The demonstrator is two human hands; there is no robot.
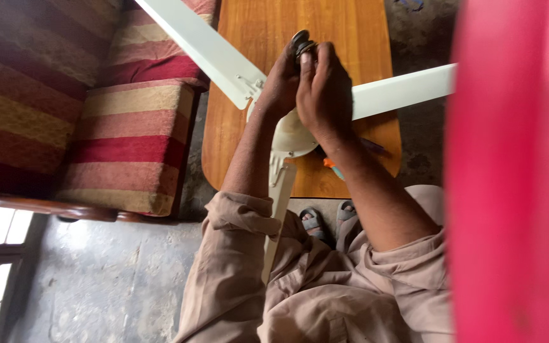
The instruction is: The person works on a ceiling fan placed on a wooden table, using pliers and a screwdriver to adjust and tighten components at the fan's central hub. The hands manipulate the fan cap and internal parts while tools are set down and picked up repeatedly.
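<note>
While both hands grip the dark fitting (300, 43) atop the ceiling fan (290, 130) | left hand (282, 82), right hand (323, 89) pinching it | blades attached; fitting seemingly unfinished.

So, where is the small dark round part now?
In the head view, the small dark round part is top centre, pinched by both hands' fingertips over the ceiling fan on the wooden table.

A ceiling fan (290, 136) lies on a table (357, 32), its hub near the table's near edge. One blade (198, 44) runs up-left over the sofa (65, 95), which stands left of the table. Another blade (401, 92) runs right; a third (277, 209) hangs off the near edge over the person's lap. Both hands, left (281, 82) and right (325, 95), sit together above the hub, around a small round part (300, 43).
</note>
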